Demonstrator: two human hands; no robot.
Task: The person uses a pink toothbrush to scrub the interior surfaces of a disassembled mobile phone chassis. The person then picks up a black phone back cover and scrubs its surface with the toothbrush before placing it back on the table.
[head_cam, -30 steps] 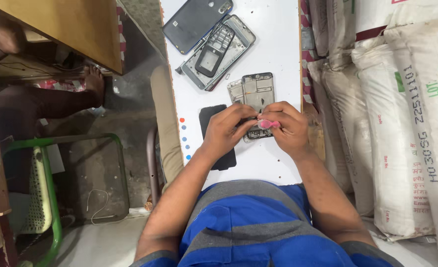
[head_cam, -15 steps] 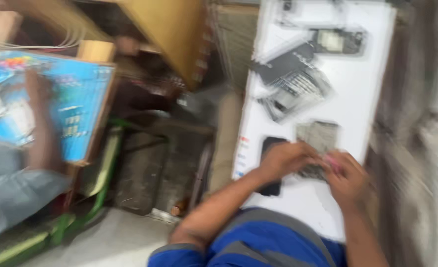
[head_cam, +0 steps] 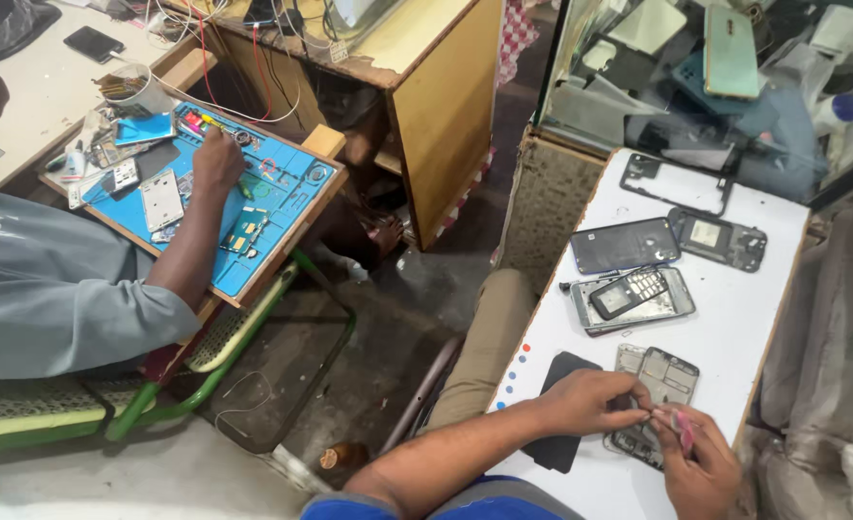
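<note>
While left hand (head_cam: pixel 588 401) is pinning the grey opened phone frame (head_cam: pixel 656 393) on the white desk (head_cam: pixel 763 318), right hand (head_cam: pixel 701 467) is pinching a pink-handled tool (head_cam: pixel 682 430) w/ closed fingers; black rectangular panel (head_cam: pixel 559 424) lying just beside.

A single head-worn camera looks steeply down and forward from above the person's lap. It sits close over the near edge of the white tabletop (head_cam: pixel 734 318), which fills the lower right. The view is turned leftward, taking in the floor and a co-worker's blue mat (head_cam: pixel 282 207) at upper left.
</note>
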